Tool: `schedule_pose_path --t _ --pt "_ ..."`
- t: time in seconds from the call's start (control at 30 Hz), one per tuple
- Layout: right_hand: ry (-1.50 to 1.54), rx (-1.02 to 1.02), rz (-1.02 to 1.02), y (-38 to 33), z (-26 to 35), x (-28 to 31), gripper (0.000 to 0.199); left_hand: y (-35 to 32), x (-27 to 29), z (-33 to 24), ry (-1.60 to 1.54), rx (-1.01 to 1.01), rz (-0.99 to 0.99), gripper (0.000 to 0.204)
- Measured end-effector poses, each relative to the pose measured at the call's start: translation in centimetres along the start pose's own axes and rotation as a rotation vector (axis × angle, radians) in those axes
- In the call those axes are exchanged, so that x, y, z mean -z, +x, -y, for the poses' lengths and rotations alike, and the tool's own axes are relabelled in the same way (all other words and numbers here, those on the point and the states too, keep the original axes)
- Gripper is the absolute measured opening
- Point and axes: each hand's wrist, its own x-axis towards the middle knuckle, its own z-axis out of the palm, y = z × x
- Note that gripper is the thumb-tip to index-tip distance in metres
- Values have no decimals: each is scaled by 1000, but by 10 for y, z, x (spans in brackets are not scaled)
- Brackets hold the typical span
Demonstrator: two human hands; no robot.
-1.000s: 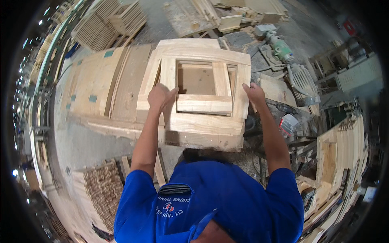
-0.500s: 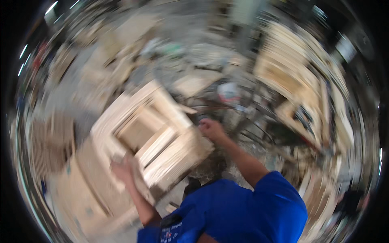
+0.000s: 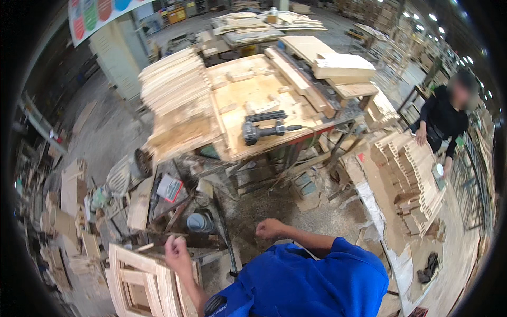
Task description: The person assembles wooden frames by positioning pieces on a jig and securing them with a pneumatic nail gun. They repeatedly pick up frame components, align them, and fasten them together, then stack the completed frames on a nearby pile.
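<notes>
My left hand hovers beside the stacked pale wooden frames at the lower left. Its fingers are loosely bent with the thumb apart, and nothing shows in them. My right hand is curled closed in front of my body, over the floor; its palm is hidden, so whatever it may hold cannot be seen. Ahead, a dark nail gun with a hose lies at the near edge of a wooden work board. A stack of pale wooden slats stands on the bench's left side.
A grey bucket and a metal post stand between me and the bench. On the right, a co-worker in black reaches to rows of notched wooden pieces on a cardboard-covered table. A dark glove-like item lies nearer. Scrap wood litters the left floor.
The view has turned right: the bench is now ahead and the wooden frames have shifted to the lower left. My left hand has come off the frames. The right hand remains closed.
</notes>
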Motion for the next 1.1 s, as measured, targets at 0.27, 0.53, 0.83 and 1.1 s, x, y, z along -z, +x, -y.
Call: schedule_pose_path --t 0.27,0.53,0.83,1.1 --pt "685 -274 -504 -45 -92 173 24 110 -182 -141 -105 -265 410 28" --pt "1209 -204 -541 -40 -121 218 22 353 -190 -167 -325 -203 95 44" --pt "880 -134 -392 64 -38 328 34 508 -277 -236 176 -639 -192 30" --pt "865 91 -297 118 23 410 30 612 -317 -301 645 -795 39 52"
